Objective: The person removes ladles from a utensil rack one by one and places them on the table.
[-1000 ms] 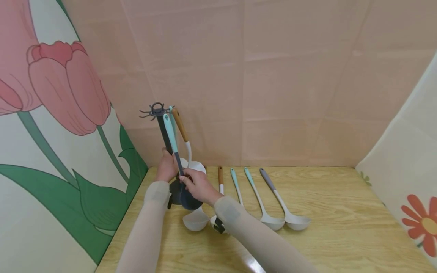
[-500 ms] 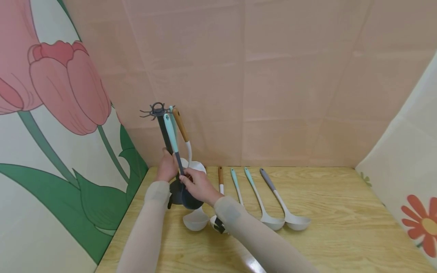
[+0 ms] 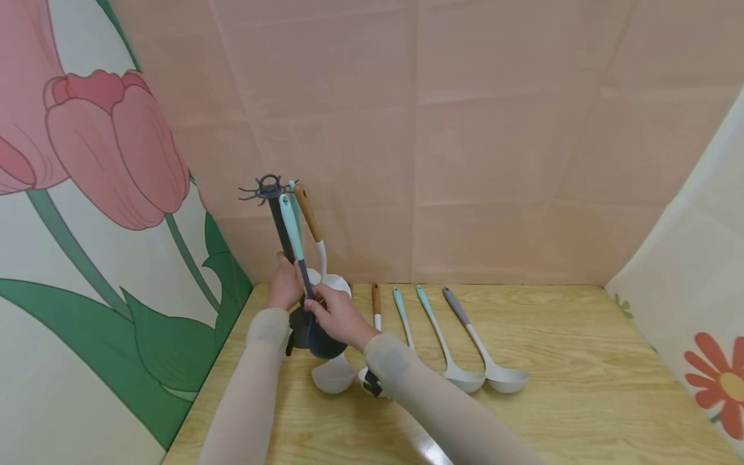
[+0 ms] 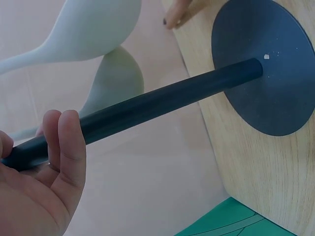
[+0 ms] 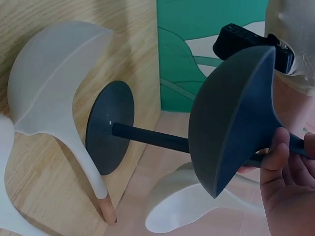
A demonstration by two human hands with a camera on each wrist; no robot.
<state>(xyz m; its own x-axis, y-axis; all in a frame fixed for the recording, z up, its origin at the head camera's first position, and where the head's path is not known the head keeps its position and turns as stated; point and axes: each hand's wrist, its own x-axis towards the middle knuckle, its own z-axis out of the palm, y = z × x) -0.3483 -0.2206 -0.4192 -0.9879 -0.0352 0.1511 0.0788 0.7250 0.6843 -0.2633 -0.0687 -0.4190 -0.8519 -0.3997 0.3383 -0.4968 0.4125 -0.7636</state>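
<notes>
A dark utensil stand (image 3: pixel 279 223) with a ring of hooks on top rises at the table's left. My left hand (image 3: pixel 284 284) grips its pole (image 4: pixel 162 104), fingers curled round it above the round base (image 4: pixel 280 105). With my right hand (image 3: pixel 340 315) I pinch a ladle (image 5: pixel 226 118) by its neck. This ladle has a dark bowl hanging low and a turquoise handle (image 3: pixel 290 226) reaching up to the hooks. Behind it, a white ladle with a brown handle (image 3: pixel 308 213) and another turquoise-handled one (image 3: pixel 294 205) hang from the stand, their pale bowls behind my hands.
On the wooden table (image 3: pixel 581 361) several white ladles lie in a row: one with a grey handle (image 3: pixel 456 305), turquoise-handled ones (image 3: pixel 429 310) and a brown-handled one (image 3: pixel 376 299). A white bowl (image 3: pixel 334 376) lies just in front of the stand. A pink wall covering (image 3: pixel 494 161) backs the table.
</notes>
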